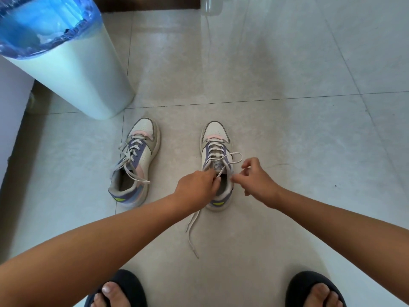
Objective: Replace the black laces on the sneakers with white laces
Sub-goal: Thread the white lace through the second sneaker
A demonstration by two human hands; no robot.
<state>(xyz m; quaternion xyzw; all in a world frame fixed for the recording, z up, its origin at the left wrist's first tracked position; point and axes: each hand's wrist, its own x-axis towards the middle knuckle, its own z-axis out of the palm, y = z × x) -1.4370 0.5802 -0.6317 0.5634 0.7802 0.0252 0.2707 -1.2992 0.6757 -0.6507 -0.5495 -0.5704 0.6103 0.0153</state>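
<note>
Sneakers: two are counted, both standing on the floor with toes pointing away from the person and well apart from each other; the left sneaker (135,161) is nearer the bin, the right sneaker (216,160) lies under the hands.
Laces: two white laces are seen and no black one; the left lace (130,160) is threaded through the left sneaker with its loose ends draped over the opening and the side; the right lace (221,165) is threaded through the right sneaker, with a loop raised over the tongue and one free end trailing on the floor towards the person.
Hands: two are counted; the left hand (195,185) is held over the opening of the right sneaker, its fingers (215,179) curled and pinching the right lace; the right hand (256,181) is held just beside the same sneaker, its fingers curled and pinching the loop of that lace.
Surface: a floor (287,129) of large pale glossy tiles with thin dark joints is shown.
Room: a dark skirting strip is seen along the far and left edges.
Surroundings: one white bin (84,72) lined with a blue bag (42,25) stands beyond the left sneaker; two feet in dark slippers (124,284) are seen at the lower edge.
Obstruction: the heel end of the right sneaker is partly covered by the left hand.
</note>
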